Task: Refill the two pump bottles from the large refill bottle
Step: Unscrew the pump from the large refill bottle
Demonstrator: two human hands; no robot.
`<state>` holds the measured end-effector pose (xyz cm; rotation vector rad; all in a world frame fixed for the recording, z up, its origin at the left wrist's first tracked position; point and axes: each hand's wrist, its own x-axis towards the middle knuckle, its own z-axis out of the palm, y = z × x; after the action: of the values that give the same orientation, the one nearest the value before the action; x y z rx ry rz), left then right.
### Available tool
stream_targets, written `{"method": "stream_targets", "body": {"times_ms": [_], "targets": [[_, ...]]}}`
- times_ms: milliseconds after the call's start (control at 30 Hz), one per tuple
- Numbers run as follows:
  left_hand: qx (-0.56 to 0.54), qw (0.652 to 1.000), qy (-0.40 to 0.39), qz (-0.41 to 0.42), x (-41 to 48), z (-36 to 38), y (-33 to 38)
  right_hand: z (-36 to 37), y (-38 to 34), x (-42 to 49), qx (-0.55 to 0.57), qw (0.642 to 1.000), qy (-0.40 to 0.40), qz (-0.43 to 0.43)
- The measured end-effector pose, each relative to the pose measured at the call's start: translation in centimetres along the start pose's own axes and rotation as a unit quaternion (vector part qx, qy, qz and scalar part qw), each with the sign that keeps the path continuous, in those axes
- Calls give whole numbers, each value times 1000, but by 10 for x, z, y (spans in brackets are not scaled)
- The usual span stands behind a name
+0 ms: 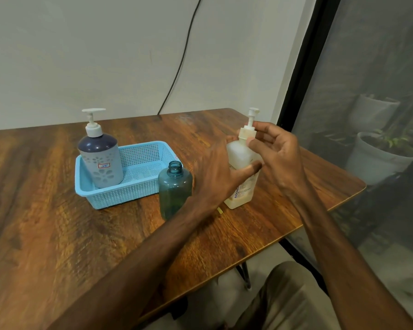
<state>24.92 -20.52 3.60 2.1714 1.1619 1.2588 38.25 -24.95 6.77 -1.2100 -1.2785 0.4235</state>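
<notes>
A large whitish refill bottle with a pump head stands near the table's right edge. My left hand grips its body from the left, thumb across the front. My right hand pinches the bottle's pump collar with thumb and fingertips. Just left of it stands a teal see-through bottle, upright, its neck uncovered and no pump on it. A grey and dark blue pump bottle with a white pump stands in the left end of a light blue basket.
The wooden table ends close to the right of the refill bottle, next to a dark glass door. A black cable hangs down the wall behind. Something small and yellow lies by the refill bottle's base.
</notes>
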Motion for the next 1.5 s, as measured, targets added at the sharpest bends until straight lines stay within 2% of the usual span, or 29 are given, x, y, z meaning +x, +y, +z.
{"method": "stream_targets", "body": {"times_ms": [200, 367, 533, 767, 1000, 1100, 1200, 1333, 1433, 1500], "targets": [[-3, 1000, -20, 2, 0, 1, -1, 10, -5, 2, -72, 997, 36, -22], [-6, 1000, 1, -5, 1, 3, -5, 2, -5, 1, 57, 998, -14, 9], [-12, 1000, -9, -3, 0, 1, -3, 7, -5, -5, -26, 999, 27, -15], [-15, 1000, -4, -16, 0, 4, -6, 4, -19, 0, -40, 997, 48, -33], [-25, 1000, 1, -8, -1, 4, -6, -7, -47, 16, -95, 987, 61, -113], [-23, 1000, -6, -10, -1, 4, -5, -8, -43, 17, -134, 985, 30, -103], [-20, 1000, -1, -11, 0, 4, -5, -10, -35, 16, -208, 976, -57, -35], [-18, 1000, -3, -18, 0, 3, -4, -13, -38, 16, -189, 979, -19, -66], [-16, 1000, 0, -12, 0, 4, -4, -11, -37, 17, -214, 975, -56, -33], [-12, 1000, -1, -13, 0, 4, -3, -9, -36, 15, -212, 976, -42, -42]]}}
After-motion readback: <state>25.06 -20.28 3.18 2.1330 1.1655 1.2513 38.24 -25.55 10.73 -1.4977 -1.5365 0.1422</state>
